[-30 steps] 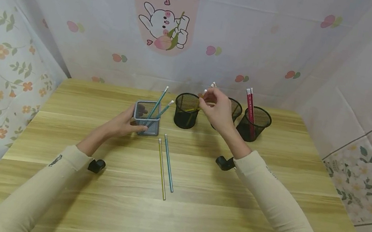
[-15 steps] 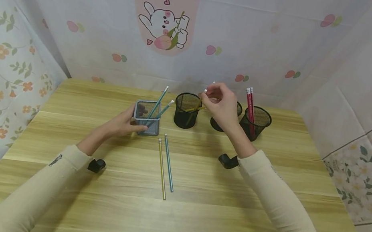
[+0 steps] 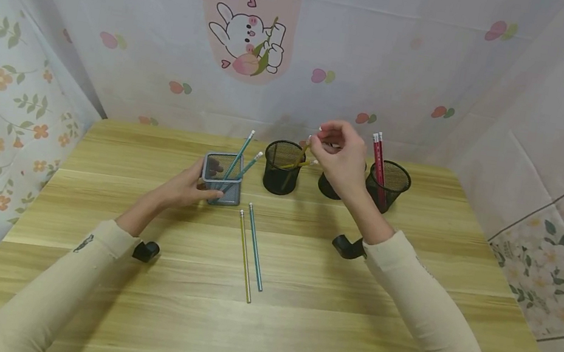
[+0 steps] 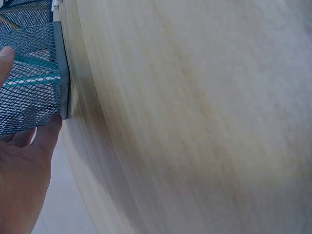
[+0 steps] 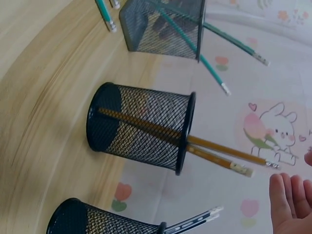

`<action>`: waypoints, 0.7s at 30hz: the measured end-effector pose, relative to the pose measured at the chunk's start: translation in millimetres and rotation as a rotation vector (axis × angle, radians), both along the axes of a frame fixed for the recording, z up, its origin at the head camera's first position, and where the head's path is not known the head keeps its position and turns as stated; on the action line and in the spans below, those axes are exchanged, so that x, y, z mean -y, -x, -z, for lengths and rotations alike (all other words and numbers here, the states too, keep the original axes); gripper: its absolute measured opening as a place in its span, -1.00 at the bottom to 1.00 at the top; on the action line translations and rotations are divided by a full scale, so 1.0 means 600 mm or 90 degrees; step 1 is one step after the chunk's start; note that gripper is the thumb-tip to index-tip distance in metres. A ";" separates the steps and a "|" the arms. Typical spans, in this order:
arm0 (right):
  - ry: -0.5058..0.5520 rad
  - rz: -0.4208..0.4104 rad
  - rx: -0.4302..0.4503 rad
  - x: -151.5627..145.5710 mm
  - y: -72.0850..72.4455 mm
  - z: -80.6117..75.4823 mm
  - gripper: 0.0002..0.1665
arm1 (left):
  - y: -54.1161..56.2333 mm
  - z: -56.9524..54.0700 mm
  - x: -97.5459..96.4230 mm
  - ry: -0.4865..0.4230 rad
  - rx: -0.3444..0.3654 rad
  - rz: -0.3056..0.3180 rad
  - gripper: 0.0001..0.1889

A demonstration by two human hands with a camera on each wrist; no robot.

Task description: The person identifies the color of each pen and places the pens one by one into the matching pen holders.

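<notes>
My left hand (image 3: 183,188) holds a grey square mesh pencil holder (image 3: 226,195) round its side, thumb in front; its far fingers are partly hidden. Two teal pencils (image 5: 214,73) lean in that holder. My right hand (image 3: 342,158) is raised beside a round black mesh pencil cup (image 3: 279,182). Two yellow pencils (image 5: 219,148) stand tilted in this cup, erasers up. In the right wrist view the fingers (image 5: 287,195) and thumb are apart, with nothing between them, just off the erasers.
A yellow pencil (image 3: 246,256) and a blue pencil (image 3: 255,249) lie on the wooden table (image 3: 289,337). Another black cup (image 3: 328,187), with dark pencils (image 5: 195,223), is partly behind my right hand. Red pencils (image 3: 380,164) lean in the rightmost cup (image 3: 397,185).
My right hand has drawn slightly right and up, away from the yellow pencils, which stay in their cup. My left hand and the grey holder have kept their place.
</notes>
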State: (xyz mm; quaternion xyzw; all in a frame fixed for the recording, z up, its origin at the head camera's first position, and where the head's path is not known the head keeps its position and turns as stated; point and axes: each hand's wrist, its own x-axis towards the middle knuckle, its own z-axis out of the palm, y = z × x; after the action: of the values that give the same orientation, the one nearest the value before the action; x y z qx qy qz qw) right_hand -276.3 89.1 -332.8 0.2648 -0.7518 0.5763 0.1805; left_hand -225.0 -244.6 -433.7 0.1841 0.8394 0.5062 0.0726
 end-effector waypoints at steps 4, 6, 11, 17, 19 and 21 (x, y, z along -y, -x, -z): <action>0.014 0.002 -0.006 0.004 -0.010 -0.005 -0.74 | 0.000 0.000 0.000 0.000 -0.001 0.000 -0.33; 0.017 0.000 -0.017 0.007 -0.017 -0.008 -0.74 | 0.000 0.000 0.000 0.001 -0.002 0.000 -0.33; 0.025 -0.019 -0.036 0.019 -0.061 -0.037 -0.77 | 0.001 0.000 0.000 0.004 -0.006 0.002 -0.34; 0.007 -0.051 -0.044 0.030 -0.087 -0.031 -0.79 | -0.001 0.000 0.001 0.002 -0.006 0.002 -0.33; -0.003 -0.061 -0.049 0.032 -0.082 -0.012 -0.78 | -0.002 0.000 0.001 0.000 -0.006 0.004 -0.33; -0.010 -0.067 -0.049 0.035 -0.076 0.008 -0.78 | -0.002 -0.001 0.001 0.000 -0.005 0.003 -0.33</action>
State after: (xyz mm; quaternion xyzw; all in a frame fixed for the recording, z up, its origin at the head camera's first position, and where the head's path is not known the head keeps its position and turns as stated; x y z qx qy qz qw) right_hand -230.9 68.4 -337.4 0.3274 -0.7336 0.5688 0.1763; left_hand -224.0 -245.3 -433.3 0.1886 0.8390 0.5055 0.0703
